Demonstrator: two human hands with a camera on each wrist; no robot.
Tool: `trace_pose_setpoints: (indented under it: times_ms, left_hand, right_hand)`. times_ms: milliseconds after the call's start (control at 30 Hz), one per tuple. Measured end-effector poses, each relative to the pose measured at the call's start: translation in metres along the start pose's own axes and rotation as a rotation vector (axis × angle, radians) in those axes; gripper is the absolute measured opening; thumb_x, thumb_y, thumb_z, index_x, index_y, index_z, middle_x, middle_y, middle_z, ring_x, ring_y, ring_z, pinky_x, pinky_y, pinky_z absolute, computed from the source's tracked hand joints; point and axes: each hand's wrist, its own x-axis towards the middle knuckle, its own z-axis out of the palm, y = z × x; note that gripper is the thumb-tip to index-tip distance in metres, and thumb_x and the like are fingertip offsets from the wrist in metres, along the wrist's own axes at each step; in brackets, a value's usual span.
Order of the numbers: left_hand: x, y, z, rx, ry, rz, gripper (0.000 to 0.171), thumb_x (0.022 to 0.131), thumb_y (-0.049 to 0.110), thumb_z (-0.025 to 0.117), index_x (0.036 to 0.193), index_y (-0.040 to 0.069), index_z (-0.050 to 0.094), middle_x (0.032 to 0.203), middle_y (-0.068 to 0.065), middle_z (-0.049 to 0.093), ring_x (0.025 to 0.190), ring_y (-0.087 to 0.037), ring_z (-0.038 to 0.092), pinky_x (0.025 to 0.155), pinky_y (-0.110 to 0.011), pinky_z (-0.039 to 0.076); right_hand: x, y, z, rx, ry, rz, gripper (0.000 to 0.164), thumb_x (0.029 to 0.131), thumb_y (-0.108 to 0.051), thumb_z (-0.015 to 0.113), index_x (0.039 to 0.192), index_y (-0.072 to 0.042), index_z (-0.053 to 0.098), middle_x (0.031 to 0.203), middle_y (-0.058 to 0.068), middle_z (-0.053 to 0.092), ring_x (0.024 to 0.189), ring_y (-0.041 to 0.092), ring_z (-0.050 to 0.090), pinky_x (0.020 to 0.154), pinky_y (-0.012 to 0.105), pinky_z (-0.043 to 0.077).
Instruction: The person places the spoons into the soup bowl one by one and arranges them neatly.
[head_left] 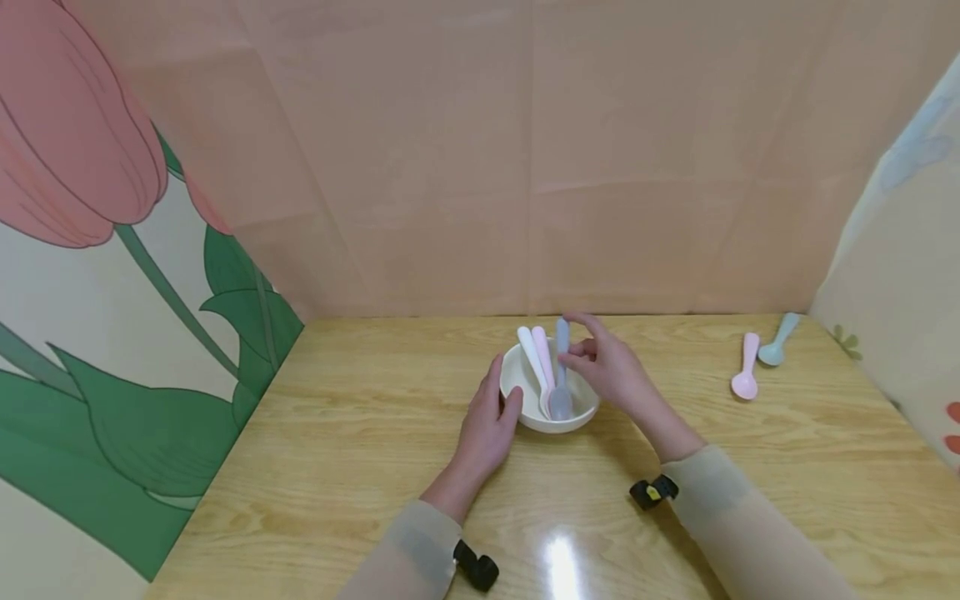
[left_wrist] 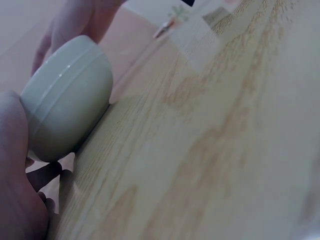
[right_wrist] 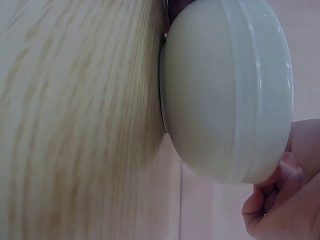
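A white bowl (head_left: pixel 551 426) stands on the wooden table with a white spoon (head_left: pixel 531 354), a pink spoon (head_left: pixel 541 343) and a blue spoon (head_left: pixel 561 367) leaning in it, handles up past the far rim. My left hand (head_left: pixel 486 425) grips the bowl's left side, thumb at the rim and fingers along the outer wall. From the right, my right hand (head_left: pixel 617 375) pinches the blue spoon's handle between thumb and fingers, its bowl end still down inside. Both wrist views show the outside of the bowl (right_wrist: pixel 220 95); the spoons are hidden there.
To the right on the table (head_left: pixel 337 433) lie another pink spoon (head_left: pixel 746 371) and a light-blue spoon (head_left: pixel 780 340), close together. A plain pinkish backdrop (head_left: pixel 525 167) rises behind the table's far edge. Flower-printed panels flank it on the left and right.
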Motion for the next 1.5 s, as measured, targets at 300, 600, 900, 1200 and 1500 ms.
trace_pose_setpoints:
  times_ms: [300,600,900,1200,1500]
  left_hand:
    - [0.0,0.002,-0.001,-0.014,-0.002,0.001,0.063,0.108,0.039,0.044,0.162,0.038,0.011,0.163,0.005,0.027,0.146,-0.015,0.029,0.118,-0.041,0.028]
    - [0.0,-0.001,0.0,0.004,0.002,0.002,0.063,0.107,0.047,0.041,0.162,0.038,0.012,0.163,0.006,0.028,0.146,-0.013,0.029,0.118,-0.039,0.027]
    - [0.0,0.0,0.001,-0.005,0.006,0.009,0.062,0.108,0.041,0.043,0.162,0.036,0.013,0.163,0.007,0.028,0.146,-0.012,0.029,0.118,-0.039,0.027]
    - [0.0,-0.002,0.0,-0.001,0.014,0.031,0.064,0.107,0.048,0.04,0.163,0.033,0.014,0.163,0.006,0.028,0.146,-0.014,0.029,0.118,-0.04,0.028]
    - [0.0,-0.001,0.0,0.001,0.009,0.027,0.064,0.106,0.051,0.039,0.162,0.036,0.012,0.163,0.007,0.027,0.146,-0.013,0.029,0.118,-0.039,0.028]
  right_hand:
    - [0.002,-0.002,0.003,-0.058,0.003,0.012,0.068,0.095,-0.024,0.073,0.154,-0.034,0.039,0.098,0.003,0.072,0.088,0.022,0.067,0.074,0.039,0.055]
    - [0.003,-0.004,0.007,-0.136,0.02,0.018,0.068,0.095,-0.026,0.073,0.154,-0.033,0.04,0.099,0.001,0.072,0.086,0.021,0.067,0.073,0.039,0.054]
    - [0.004,-0.004,0.011,-0.219,0.053,0.007,0.07,0.093,-0.026,0.076,0.154,-0.026,0.041,0.096,0.001,0.074,0.086,0.021,0.069,0.076,0.041,0.052]
    - [0.005,-0.003,0.013,-0.276,0.071,-0.023,0.065,0.091,-0.026,0.078,0.149,-0.019,0.048,0.097,0.003,0.076,0.09,0.026,0.07,0.08,0.046,0.052]
    - [0.005,-0.002,0.014,-0.313,0.083,-0.048,0.057,0.091,-0.027,0.077,0.142,-0.015,0.055,0.097,0.003,0.076,0.094,0.03,0.069,0.084,0.049,0.048]
